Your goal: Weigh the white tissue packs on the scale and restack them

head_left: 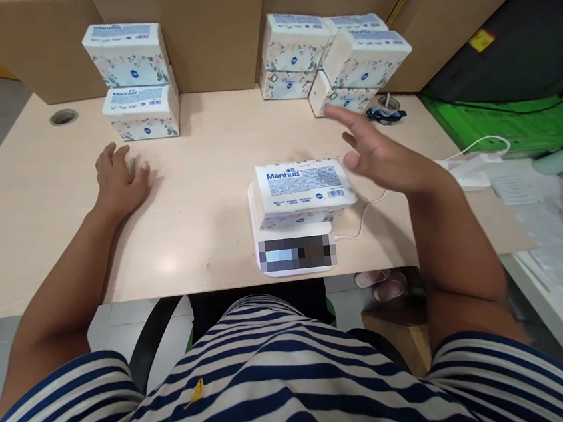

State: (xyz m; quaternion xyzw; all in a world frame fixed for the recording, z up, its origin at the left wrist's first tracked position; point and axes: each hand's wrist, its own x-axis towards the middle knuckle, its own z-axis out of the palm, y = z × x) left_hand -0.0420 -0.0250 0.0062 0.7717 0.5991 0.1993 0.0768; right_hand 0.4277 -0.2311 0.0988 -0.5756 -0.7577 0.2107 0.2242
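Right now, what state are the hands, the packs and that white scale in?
Flat white plastic scale: white cable attached, blurred display unreadable.
White rectangular blue-lettered pack: lying on the scale.
Left white floral packs: stacked two high.
Right white floral packs: stacked two high, slightly askew.
Bare left hand: open, empty.
Bare right hand: open, empty, raised.

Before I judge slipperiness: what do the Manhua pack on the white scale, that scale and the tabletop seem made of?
Manhua pack: probably thin, satin plastic film; printed surface, softly rounded edges.
White scale: likely smooth plastic; even white body, rounded corners.
Tabletop: apparently pale wood-look laminate, satin; a soft light reflection shows.
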